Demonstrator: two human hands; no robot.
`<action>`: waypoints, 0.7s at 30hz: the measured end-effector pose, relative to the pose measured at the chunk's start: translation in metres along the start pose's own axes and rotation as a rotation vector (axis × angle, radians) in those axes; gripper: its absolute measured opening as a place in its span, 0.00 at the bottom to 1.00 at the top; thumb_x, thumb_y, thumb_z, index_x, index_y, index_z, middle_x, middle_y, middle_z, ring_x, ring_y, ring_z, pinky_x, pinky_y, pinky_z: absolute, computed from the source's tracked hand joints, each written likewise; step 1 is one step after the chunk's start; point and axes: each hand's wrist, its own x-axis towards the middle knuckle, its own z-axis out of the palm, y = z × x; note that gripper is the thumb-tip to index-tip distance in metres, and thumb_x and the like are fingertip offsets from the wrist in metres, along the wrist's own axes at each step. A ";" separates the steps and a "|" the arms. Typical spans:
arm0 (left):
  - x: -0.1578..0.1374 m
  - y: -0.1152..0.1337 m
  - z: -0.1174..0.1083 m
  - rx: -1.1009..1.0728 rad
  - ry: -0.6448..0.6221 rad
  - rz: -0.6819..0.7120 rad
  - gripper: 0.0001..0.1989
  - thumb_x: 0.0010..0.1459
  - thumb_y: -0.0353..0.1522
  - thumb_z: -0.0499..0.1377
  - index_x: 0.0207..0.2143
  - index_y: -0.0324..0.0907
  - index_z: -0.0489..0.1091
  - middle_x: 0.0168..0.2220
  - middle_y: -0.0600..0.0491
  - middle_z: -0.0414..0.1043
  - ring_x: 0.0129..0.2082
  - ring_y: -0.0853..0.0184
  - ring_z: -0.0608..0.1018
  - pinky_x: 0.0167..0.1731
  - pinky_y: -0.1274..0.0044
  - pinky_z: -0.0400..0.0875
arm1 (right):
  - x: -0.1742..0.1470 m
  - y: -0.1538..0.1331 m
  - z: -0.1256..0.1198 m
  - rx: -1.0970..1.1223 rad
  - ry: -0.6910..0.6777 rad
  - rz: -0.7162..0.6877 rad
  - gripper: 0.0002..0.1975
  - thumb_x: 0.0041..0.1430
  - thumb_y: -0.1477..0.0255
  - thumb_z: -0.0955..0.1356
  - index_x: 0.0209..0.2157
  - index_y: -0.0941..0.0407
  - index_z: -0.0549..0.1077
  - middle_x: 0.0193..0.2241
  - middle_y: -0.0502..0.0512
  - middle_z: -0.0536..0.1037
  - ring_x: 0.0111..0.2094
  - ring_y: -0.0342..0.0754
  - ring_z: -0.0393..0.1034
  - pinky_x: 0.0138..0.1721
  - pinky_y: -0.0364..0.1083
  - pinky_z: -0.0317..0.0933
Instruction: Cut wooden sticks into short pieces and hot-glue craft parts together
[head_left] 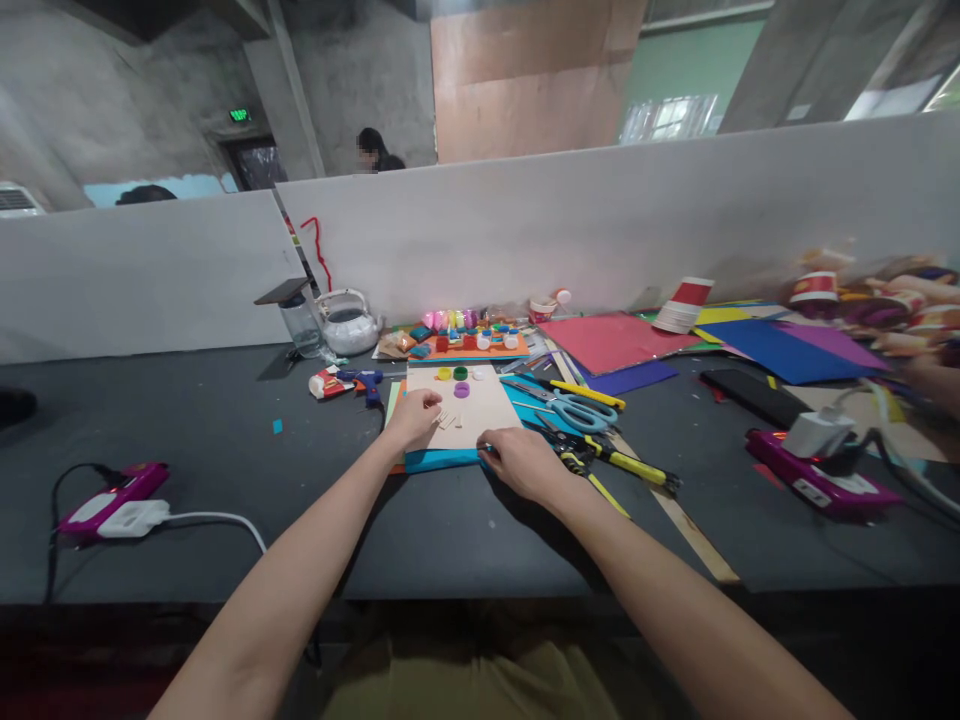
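A pale sheet [491,400] lies on blue and other coloured sheets in front of me. Small wooden stick pieces [448,420] rest on it, with yellow, green, purple [462,390] and white round caps behind them. My left hand [414,418] is over the sheet's left edge, beside the sticks. Its fingers are curled together, and what they hold, if anything, is too small to tell. At the sheet's front right corner is my right hand [521,462], with thumb and fingers pinched. Whatever lies between those fingertips is hidden.
Scissors [577,410], a yellow cutter [585,393] and pliers [574,460] lie right of the sheets. A blue glue gun [367,383], kettle [349,325] and glass jar [301,325] stand left. Purple power strips [817,475] lie at both sides. A person's hand [937,375] shows far right.
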 end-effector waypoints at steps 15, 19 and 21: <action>0.012 0.001 0.004 0.552 -0.052 0.058 0.17 0.62 0.37 0.56 0.51 0.39 0.66 0.50 0.46 0.68 0.46 0.62 0.74 0.44 0.65 0.72 | 0.000 0.002 0.004 0.009 0.014 -0.010 0.12 0.64 0.70 0.62 0.43 0.56 0.75 0.39 0.59 0.79 0.42 0.52 0.73 0.37 0.43 0.56; 0.010 0.004 -0.001 0.579 -0.066 0.074 0.17 0.62 0.37 0.56 0.51 0.40 0.66 0.50 0.46 0.68 0.45 0.62 0.74 0.44 0.65 0.72 | 0.000 0.001 0.003 0.016 0.014 -0.006 0.12 0.64 0.70 0.62 0.42 0.55 0.75 0.40 0.59 0.79 0.42 0.52 0.72 0.37 0.43 0.56; 0.008 0.004 -0.002 0.580 -0.066 0.083 0.17 0.62 0.37 0.56 0.51 0.40 0.66 0.50 0.46 0.68 0.46 0.62 0.74 0.44 0.65 0.72 | -0.001 0.001 0.002 0.019 0.014 -0.005 0.12 0.64 0.70 0.62 0.42 0.56 0.75 0.40 0.59 0.79 0.42 0.52 0.72 0.37 0.43 0.56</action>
